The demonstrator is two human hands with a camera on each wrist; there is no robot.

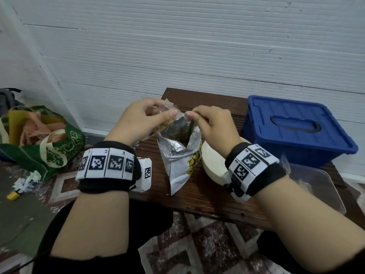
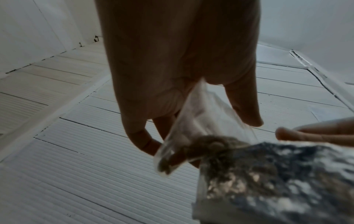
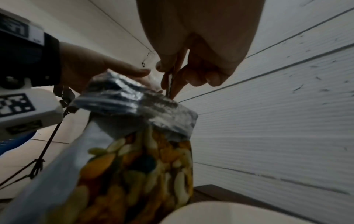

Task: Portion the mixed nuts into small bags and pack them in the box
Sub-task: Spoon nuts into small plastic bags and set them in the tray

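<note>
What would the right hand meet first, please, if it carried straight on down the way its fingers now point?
Probably the open foil mouth of the big nut bag: the right hand pinches a thin utensil handle pointing into it, though depth is uncertain.

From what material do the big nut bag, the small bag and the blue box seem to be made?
Big nut bag: probably foil-lined plastic; its inside shines silver. Small bag: thin clear plastic film; the fingers show through it. Blue box: apparently rigid moulded plastic with a glossy ribbed lid.
</note>
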